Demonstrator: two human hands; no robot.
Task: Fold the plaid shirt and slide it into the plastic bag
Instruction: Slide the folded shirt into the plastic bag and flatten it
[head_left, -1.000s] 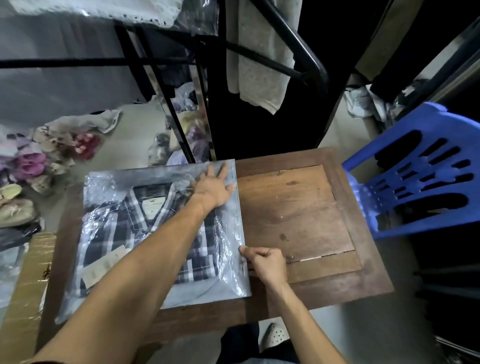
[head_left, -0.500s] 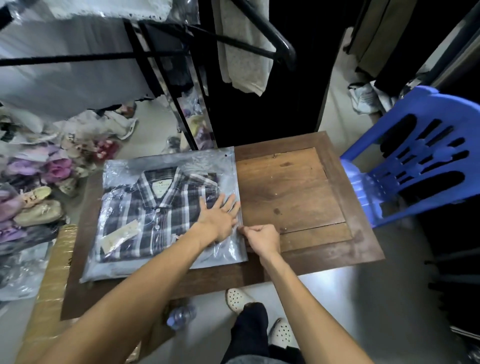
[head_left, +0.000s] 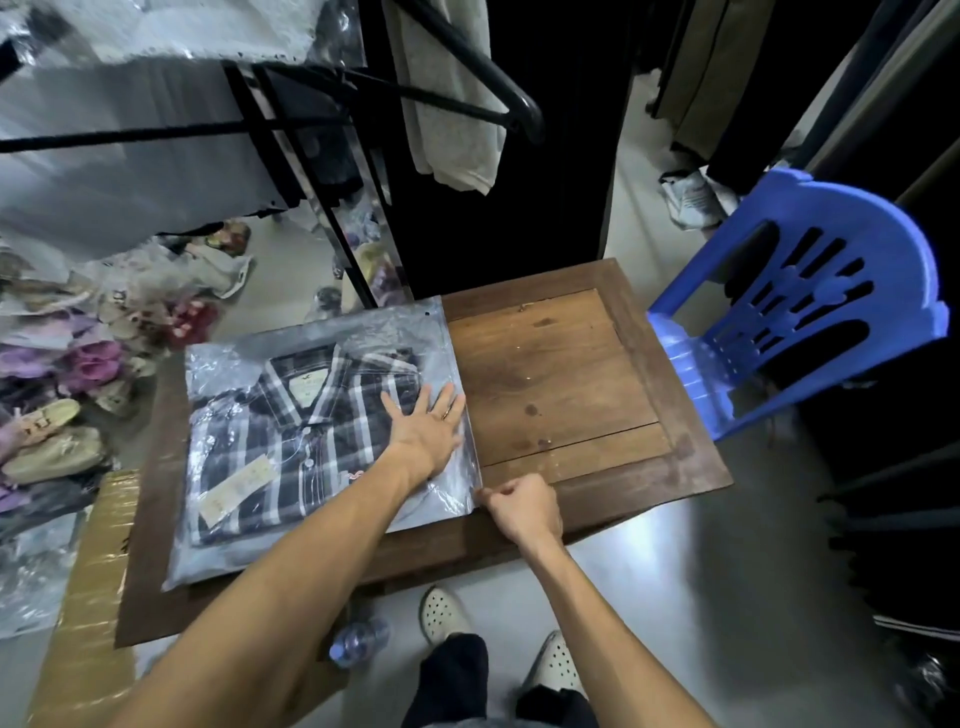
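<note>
**Bagged shirt pressed flat on the tabletop**

The wooden tabletop (head_left: 550, 364) fills the centre, with a blue plastic chair (head_left: 810, 306) at its 3 o'clock. The plastic bag (head_left: 363, 332) lies flat on the tabletop's 9 o'clock half, and the folded plaid shirt (head_left: 291, 441) sits fully inside it, collar toward 12 o'clock. The left hand (head_left: 423, 434) rests on the bag, fingers spread flat near its 3 o'clock edge. The right hand (head_left: 522, 506) is curled closed, pinching the bag's corner at 5 o'clock.
</note>
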